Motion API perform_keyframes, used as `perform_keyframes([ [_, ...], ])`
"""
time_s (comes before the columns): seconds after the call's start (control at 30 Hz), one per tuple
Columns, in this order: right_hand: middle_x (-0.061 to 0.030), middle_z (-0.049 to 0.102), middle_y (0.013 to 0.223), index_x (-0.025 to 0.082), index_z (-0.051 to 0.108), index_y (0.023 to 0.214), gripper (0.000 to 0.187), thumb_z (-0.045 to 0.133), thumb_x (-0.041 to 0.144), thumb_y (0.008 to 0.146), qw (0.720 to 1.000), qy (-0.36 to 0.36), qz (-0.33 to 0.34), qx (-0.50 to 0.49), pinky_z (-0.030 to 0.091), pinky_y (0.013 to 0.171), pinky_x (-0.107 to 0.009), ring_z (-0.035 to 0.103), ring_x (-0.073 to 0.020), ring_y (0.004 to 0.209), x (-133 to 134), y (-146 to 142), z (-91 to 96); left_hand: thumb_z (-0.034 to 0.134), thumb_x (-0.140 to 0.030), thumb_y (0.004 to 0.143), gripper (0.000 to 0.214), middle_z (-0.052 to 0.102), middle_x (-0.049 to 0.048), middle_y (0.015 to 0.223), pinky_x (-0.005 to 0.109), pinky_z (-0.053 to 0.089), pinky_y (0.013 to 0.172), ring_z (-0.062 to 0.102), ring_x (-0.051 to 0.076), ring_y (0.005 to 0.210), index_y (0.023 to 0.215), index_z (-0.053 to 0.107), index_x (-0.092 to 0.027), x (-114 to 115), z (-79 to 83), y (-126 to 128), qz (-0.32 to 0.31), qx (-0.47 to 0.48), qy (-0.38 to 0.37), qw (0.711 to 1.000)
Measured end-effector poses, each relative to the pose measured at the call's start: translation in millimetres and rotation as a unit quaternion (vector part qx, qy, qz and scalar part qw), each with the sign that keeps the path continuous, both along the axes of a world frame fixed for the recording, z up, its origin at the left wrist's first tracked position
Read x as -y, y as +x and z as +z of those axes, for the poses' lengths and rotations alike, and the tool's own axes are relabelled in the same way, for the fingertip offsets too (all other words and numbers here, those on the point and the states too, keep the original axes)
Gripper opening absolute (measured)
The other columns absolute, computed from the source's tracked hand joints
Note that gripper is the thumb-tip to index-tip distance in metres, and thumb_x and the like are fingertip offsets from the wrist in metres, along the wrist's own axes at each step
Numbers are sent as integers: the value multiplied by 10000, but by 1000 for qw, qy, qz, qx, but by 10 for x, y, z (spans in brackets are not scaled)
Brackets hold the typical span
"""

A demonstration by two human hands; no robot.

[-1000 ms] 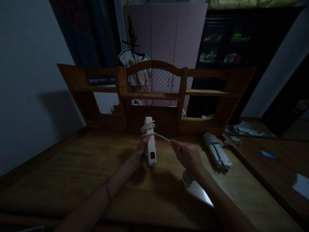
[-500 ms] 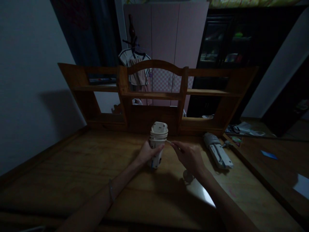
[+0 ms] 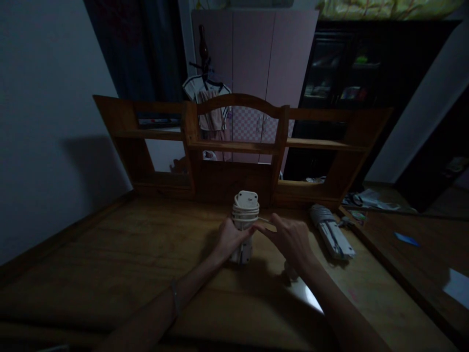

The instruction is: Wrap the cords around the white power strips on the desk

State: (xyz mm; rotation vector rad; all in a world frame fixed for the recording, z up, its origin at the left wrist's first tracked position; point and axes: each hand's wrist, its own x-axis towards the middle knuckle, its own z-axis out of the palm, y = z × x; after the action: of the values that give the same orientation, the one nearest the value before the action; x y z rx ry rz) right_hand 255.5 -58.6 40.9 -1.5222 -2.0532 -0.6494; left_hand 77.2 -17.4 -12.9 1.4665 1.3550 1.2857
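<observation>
My left hand [image 3: 231, 238] is closed around a white power strip [image 3: 242, 254], held tilted up over the wooden desk. Several turns of its white cord [image 3: 246, 213] wrap the upper part of the strip. My right hand [image 3: 289, 239], just to the right, pinches the cord's loose stretch close to the strip. Below the right wrist hangs or rests a pale plug [image 3: 291, 270], partly hidden by that hand. The underside of the strip, with small dark holes, faces me.
Another power strip [image 3: 335, 237], wound with grey cord, lies on the desk [image 3: 146, 254] at the right. A wooden shelf rack [image 3: 234, 145] stands along the far edge. Beyond the desk's right side are a blue card [image 3: 406, 239] and white paper [image 3: 458, 286].
The power strip and both hands have shifted slightly right and down in view. My right hand has turned, its fingers now nearer my left thumb. The plug has moved a little right.
</observation>
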Motion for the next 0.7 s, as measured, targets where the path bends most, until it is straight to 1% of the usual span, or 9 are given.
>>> perform_keyframes([
  [0.1, -64, 676, 648, 171, 583, 732, 518, 430, 653, 842, 999, -39, -31, 18, 177, 493, -273, 640, -194, 587, 35, -39, 45, 773, -466, 589, 620, 677, 114, 1025, 277, 496, 707, 654, 237, 914, 1081, 546, -163, 42, -48, 45, 15, -49, 46, 998],
  [0.17, -77, 681, 687, 169, 586, 757, 518, 419, 652, 844, 996, -69, -43, 28, 201, 498, -273, 645, -200, 615, 46, -47, 63, 760, -459, 612, 621, 668, 113, 1034, 278, 489, 705, 652, 227, 902, 1101, 506, -174, 85, -46, 79, 10, -73, 54, 996],
  [0.27, -92, 686, 739, 165, 605, 815, 476, 428, 603, 868, 992, -109, -42, 47, 231, 511, -270, 651, -199, 661, 44, -33, 67, 764, -420, 613, 626, 660, 121, 1040, 279, 482, 709, 647, 231, 905, 1117, 481, -178, 146, 1, 121, 6, -98, 60, 993],
  [0.33, -88, 687, 742, 170, 618, 829, 438, 409, 548, 905, 990, -122, -30, 56, 231, 517, -266, 653, -192, 673, 34, -16, 53, 773, -387, 602, 661, 655, 127, 1050, 284, 481, 715, 642, 241, 920, 1146, 462, -175, 168, 31, 136, 14, -108, 61, 992],
  [0.43, -76, 686, 712, 183, 632, 801, 438, 369, 506, 937, 990, -127, -21, 57, 221, 520, -263, 651, -184, 655, 17, -4, 23, 766, -390, 608, 700, 649, 127, 1057, 292, 482, 716, 636, 248, 929, 1184, 434, -170, 172, 47, 132, 9, -116, 66, 991],
  [0.53, -70, 688, 685, 193, 639, 770, 463, 359, 525, 933, 990, -125, -28, 51, 197, 516, -267, 648, -190, 627, 13, -5, 13, 748, -416, 629, 683, 641, 123, 1072, 287, 482, 725, 633, 237, 935, 1185, 437, -171, 159, 50, 108, -9, -113, 89, 990],
  [0.7, -65, 697, 674, 200, 646, 730, 507, 335, 547, 932, 993, -106, -24, 41, 146, 510, -274, 644, -188, 605, 23, 4, 31, 750, -427, 624, 604, 661, 60, 977, 260, 475, 671, 640, 201, 841, 1112, 478, -199, 149, 93, 75, -18, -120, 116, 986],
])
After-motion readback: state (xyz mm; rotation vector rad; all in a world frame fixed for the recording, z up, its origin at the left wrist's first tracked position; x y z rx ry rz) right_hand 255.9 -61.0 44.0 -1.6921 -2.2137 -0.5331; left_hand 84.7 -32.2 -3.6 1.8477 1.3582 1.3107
